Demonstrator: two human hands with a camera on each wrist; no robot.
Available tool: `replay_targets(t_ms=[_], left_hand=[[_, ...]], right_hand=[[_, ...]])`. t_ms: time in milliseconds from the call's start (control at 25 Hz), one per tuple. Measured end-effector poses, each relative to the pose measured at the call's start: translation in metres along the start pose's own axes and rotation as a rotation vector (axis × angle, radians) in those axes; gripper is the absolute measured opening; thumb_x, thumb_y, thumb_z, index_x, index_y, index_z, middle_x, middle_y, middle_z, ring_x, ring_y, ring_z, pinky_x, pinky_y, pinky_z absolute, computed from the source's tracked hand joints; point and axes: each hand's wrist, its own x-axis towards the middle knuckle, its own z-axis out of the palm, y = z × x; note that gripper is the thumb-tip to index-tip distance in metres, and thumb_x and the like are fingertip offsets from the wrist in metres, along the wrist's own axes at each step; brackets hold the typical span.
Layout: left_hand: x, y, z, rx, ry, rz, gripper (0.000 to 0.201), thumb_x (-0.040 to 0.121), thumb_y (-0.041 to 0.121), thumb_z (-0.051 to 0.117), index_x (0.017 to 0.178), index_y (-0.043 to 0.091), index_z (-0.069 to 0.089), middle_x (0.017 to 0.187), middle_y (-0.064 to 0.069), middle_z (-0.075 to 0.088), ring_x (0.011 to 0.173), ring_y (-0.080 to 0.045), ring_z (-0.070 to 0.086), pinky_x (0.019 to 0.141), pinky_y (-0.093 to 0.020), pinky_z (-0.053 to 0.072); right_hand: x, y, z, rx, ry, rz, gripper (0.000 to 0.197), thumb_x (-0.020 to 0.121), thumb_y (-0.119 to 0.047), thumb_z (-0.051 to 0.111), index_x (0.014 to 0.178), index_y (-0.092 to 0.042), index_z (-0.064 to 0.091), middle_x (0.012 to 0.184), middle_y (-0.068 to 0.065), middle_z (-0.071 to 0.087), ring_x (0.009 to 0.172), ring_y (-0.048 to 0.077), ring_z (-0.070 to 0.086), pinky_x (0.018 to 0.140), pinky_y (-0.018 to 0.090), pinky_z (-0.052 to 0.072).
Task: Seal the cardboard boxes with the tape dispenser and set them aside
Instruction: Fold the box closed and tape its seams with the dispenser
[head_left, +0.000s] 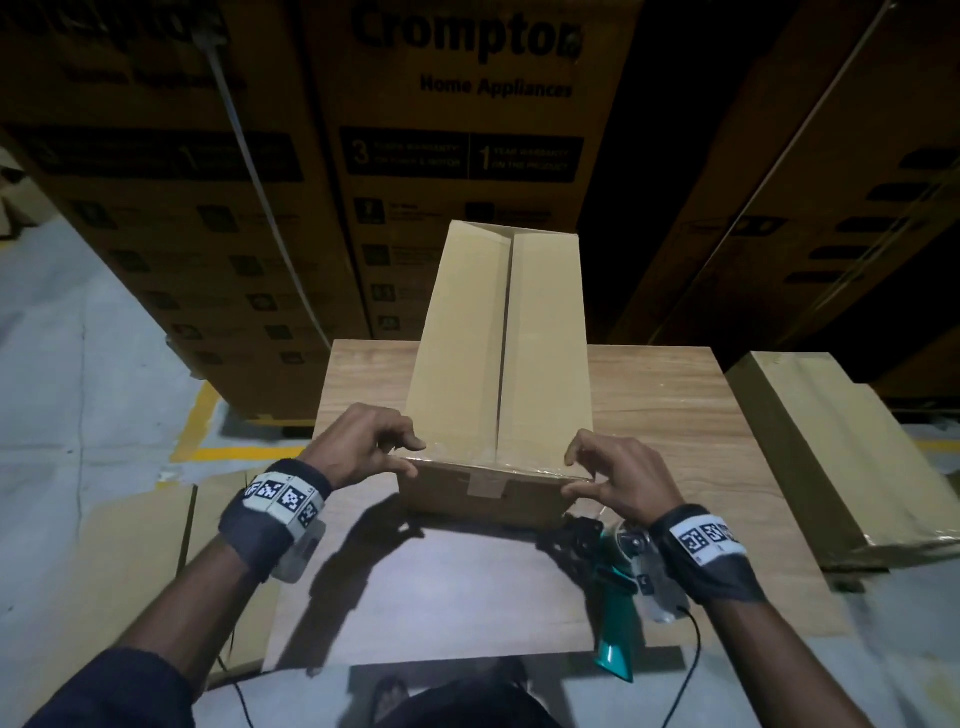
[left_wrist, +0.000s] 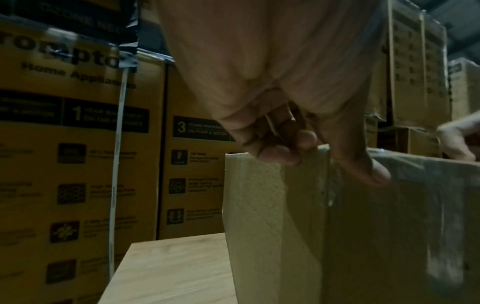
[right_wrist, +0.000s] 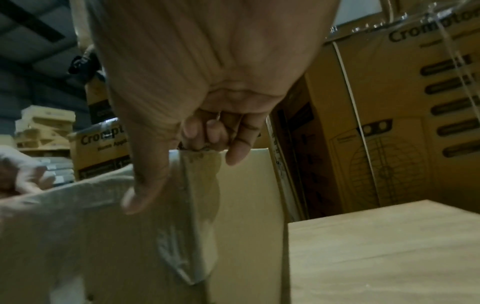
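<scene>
Currently smoothing clear tape (head_left: 488, 462) over near top edge of long cardboard box (head_left: 498, 332), lying lengthwise on wooden table (head_left: 670, 415). Left hand (head_left: 358, 452) on near-left corner: thumb (left_wrist: 374, 174) flat on front face, fingers curled over top edge, so gripping the corner itself. Right hand (head_left: 618, 475) mirrored on near-right corner, thumb (right_wrist: 140, 197) pressing front face, fingers hooked over the top; tape wrinkled there and wrapping round the side. Tape dispenser (head_left: 615, 592), teal handle, parked on table under right wrist, not held. Centre seam (head_left: 504, 332) looks untaped further back, hard to tell in this light. Best practice, as judgement: run thumbs outward from centre to corners, press wrinkles flat, fold tape ends tight round side faces, keep box steady against table. Already-taped box (head_left: 831, 457) off to right.
</scene>
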Motion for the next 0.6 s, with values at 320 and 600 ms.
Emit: replay_targets(t_ms=[320, 600], left_hand=[[-0.009, -0.008, 0.007, -0.175, 0.044, -0.062, 0.027, 0.066, 0.018, 0.096, 0.067, 0.022, 0.07, 0.059, 0.007, 0.063, 0.075, -0.018, 0.073, 0.072, -0.036, 0.058], [-0.055, 0.041, 0.063, -0.175, -0.142, 0.004, 0.048, 0.08, 0.024, 0.087, 0.125, 0.024, 0.072, 0.085, 0.027, 0.069, 0.087, 0.005, 0.068, 0.082, -0.011, 0.05]], right_hand=[[0.008, 0.011, -0.007, 0.071, -0.117, -0.042, 0.055, 0.065, -0.055, 0.086, 0.105, -0.037, 0.052, 0.071, -0.004, 0.066, 0.069, 0.007, 0.063, 0.066, 0.034, 0.057], [0.091, 0.017, -0.034, -0.228, -0.163, -0.054, 0.049, 0.082, -0.031, 0.083, 0.108, -0.044, 0.044, 0.094, -0.011, 0.065, 0.08, 0.012, 0.062, 0.065, 0.031, 0.049]])
